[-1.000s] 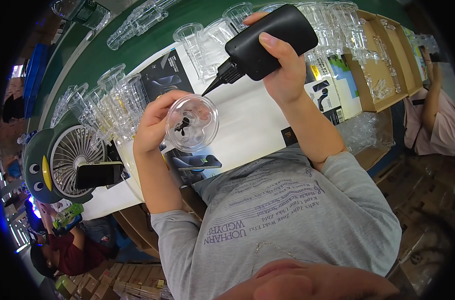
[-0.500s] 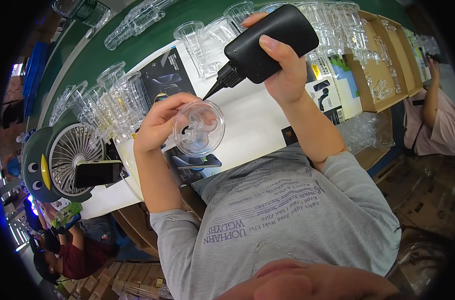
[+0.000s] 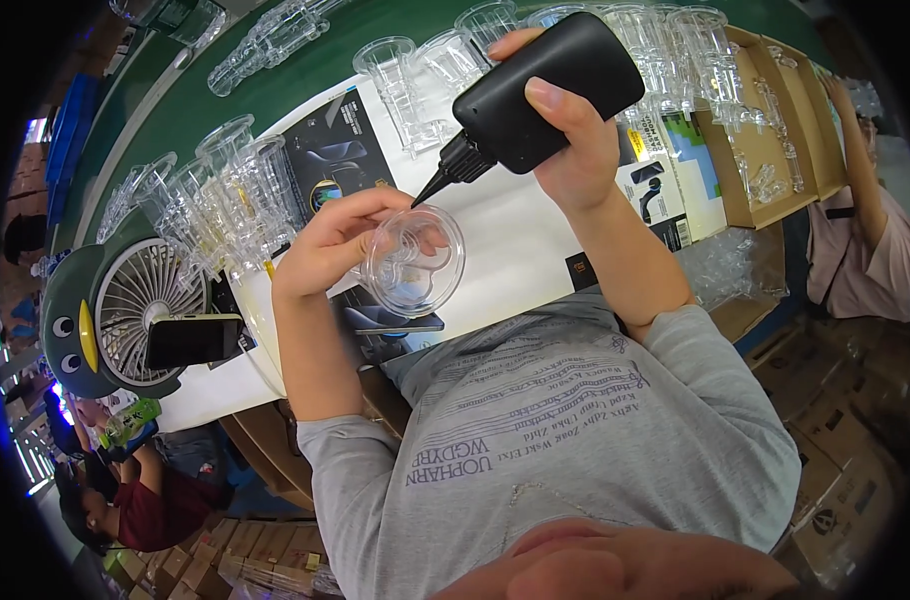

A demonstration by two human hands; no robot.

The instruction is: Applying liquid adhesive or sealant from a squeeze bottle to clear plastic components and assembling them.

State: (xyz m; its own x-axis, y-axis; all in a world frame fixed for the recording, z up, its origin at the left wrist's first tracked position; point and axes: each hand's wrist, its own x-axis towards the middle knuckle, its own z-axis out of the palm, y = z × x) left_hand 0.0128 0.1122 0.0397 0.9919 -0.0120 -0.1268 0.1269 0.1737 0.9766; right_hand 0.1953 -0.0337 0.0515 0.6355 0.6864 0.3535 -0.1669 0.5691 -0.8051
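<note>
The left hand [image 3: 330, 245], just left of the frame's centre, is curled around a clear round plastic piece [image 3: 413, 260], fingers pinching its rim from the left side so that its open face tilts up. The right hand [image 3: 575, 150], in the upper middle of the frame, is wrapped tight around a black squeeze bottle [image 3: 550, 85], thumb on the near side and fingers over the top. The bottle slants down to the left, and its thin black nozzle [image 3: 445, 175] ends right at the upper rim of the clear piece; whether the tip touches it I cannot tell.

Beneath both hands lies a white tabletop [image 3: 515, 240], with a dark printed box [image 3: 330, 160] at its upper left. Clear plastic cups [image 3: 225, 195] stand bunched to the left of the left hand, and more of them [image 3: 675, 40] line the top of the frame. At the left edge sits a small fan [image 3: 140, 300] with a phone [image 3: 190, 340] leaning against it. A cardboard box [image 3: 765, 150] stands at the upper right, beside another person's arm [image 3: 860, 160].
</note>
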